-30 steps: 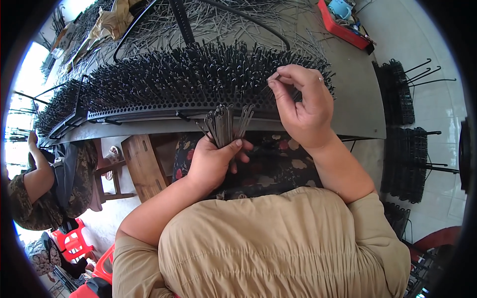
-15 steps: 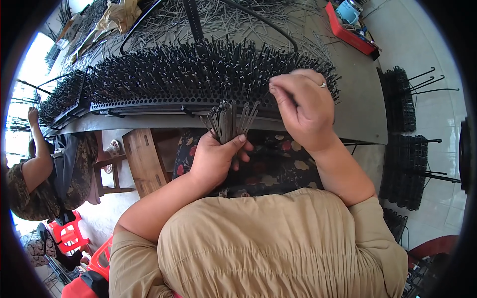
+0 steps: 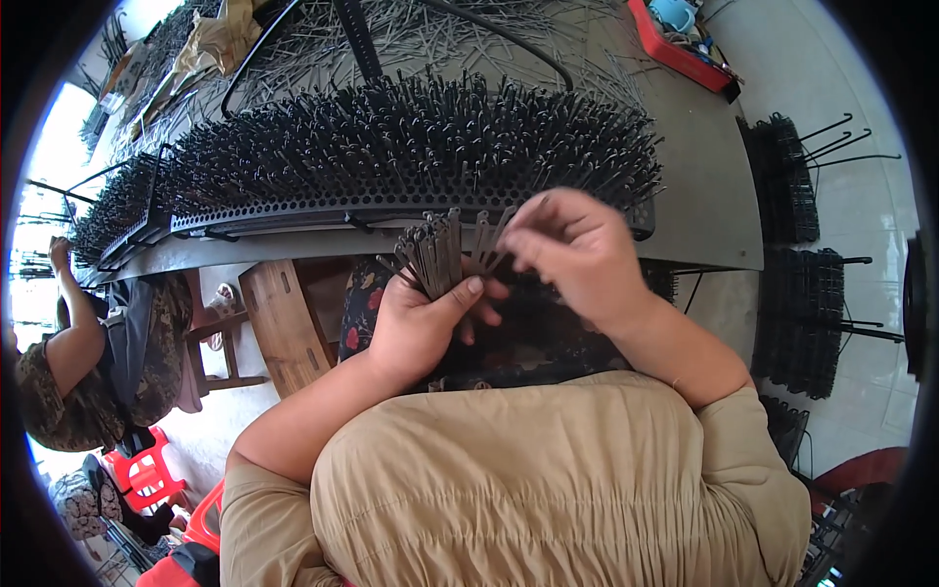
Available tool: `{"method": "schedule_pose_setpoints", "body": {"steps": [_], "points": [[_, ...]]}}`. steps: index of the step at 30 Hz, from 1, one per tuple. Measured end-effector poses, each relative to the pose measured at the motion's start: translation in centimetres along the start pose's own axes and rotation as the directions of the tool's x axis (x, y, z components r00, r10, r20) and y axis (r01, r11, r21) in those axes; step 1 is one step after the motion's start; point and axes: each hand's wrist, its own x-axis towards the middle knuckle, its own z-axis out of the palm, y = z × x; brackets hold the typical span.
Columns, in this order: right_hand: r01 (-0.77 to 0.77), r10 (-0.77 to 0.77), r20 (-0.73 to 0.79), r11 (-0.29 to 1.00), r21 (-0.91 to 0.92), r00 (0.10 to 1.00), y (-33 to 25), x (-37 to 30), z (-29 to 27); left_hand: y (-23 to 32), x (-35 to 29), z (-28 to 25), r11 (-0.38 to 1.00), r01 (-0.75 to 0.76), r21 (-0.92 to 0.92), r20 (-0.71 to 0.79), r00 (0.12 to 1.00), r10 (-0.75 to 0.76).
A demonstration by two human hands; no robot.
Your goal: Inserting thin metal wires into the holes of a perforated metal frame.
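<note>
My left hand is closed round a bundle of thin dark metal strips, upright with small rounded ends at the top, the thumb pressed across them. A few strips fan out to the right of the bundle. My right hand, slightly blurred, has its thumb and fingertips pinched at the outermost strip on that side. Just beyond both hands lies a long black perforated rack, packed with upright black strips that have hooked tips.
Loose grey strips lie scattered on the table behind the rack. A red tray with a blue cup stands far right. Black racks hang at right. Another person's arm and a wooden stool are at left.
My right hand has come down and left from the rack's front edge to the strips in my left hand. The left hand keeps its hold on the bundle.
</note>
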Motion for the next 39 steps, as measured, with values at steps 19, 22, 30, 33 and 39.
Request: {"method": "schedule_pose_setpoints", "body": {"steps": [19, 22, 30, 33, 39], "points": [[0.57, -0.845, 0.331, -0.039, -0.821, 0.42, -0.7, 3.1, -1.3, 0.0, 0.8, -0.8, 0.994, 0.091, 0.053, -0.033, 0.995, -0.089], [0.594, -0.738, 0.181, 0.346, -0.726, 0.651, -0.6, 1.4, -1.0, 0.3, 0.7, -1.2, 0.992, 0.095, -0.089, -0.024, 0.995, -0.097], [0.339, -0.336, 0.133, 0.941, 0.002, 0.933, -0.4, 1.3, -1.9, 1.1, 0.7, -0.9, 0.924, 0.274, -0.267, 0.262, 0.943, -0.204], [0.343, -0.344, -0.021, 0.938, -0.046, 0.939, -1.4, 1.4, -2.4, 0.6, 1.0, -1.0, 0.946, 0.23, -0.23, 0.148, 0.969, -0.2], [0.621, -0.637, -0.086, 0.768, -0.153, 0.766, -1.8, 3.2, -3.6, 0.1, 1.0, -0.5, 0.964, 0.201, -0.176, 0.052, 0.979, -0.195]]}}
